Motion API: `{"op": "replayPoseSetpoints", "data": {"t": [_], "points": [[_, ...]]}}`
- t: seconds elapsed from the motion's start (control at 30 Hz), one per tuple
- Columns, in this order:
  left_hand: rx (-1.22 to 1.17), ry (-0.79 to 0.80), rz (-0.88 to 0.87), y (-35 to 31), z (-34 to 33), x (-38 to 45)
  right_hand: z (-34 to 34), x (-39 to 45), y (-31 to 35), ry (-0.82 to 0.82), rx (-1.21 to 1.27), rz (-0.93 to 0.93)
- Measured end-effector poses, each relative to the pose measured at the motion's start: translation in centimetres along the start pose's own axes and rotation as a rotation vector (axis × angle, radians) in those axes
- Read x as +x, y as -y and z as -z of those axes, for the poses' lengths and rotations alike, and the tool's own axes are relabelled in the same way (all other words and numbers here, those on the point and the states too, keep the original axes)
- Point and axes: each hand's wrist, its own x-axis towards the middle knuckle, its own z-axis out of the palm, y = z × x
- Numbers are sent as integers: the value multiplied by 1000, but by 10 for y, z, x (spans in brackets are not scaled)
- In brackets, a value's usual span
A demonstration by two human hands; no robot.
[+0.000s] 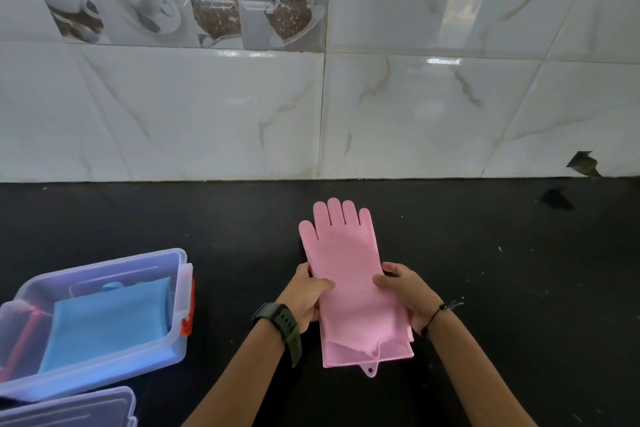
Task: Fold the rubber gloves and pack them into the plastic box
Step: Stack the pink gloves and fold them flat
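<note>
Pink rubber gloves [349,274] lie stacked flat on the black counter, fingers pointing toward the wall, cuffs nearest me. My left hand [306,295] grips their left edge at mid-length, thumb on top. My right hand [407,291] holds the right edge the same way. At the lower left stands the clear plastic box [180,291], open, with red latches. A folded blue glove [107,319] lies inside it.
The box's clear lid [76,409] lies at the bottom left, in front of the box. A white marble-tiled wall [346,114] rises behind the black counter [502,270]. A small dark scrap [585,163] sits at the wall's base on the right.
</note>
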Motion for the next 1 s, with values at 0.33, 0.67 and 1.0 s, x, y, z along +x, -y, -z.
{"op": "replayPoseSetpoints", "data": {"t": [0.33,0.67,1.0], "points": [[389,-105,-24,30,-11,-38,1,-35,-22,-73,-464,51],[983,-199,-200,41,-14,-57,-1,-52,-40,-251,-939,144],[1875,58,-821,15,15,-24,27,-39,-21,-221,-1436,589]]}}
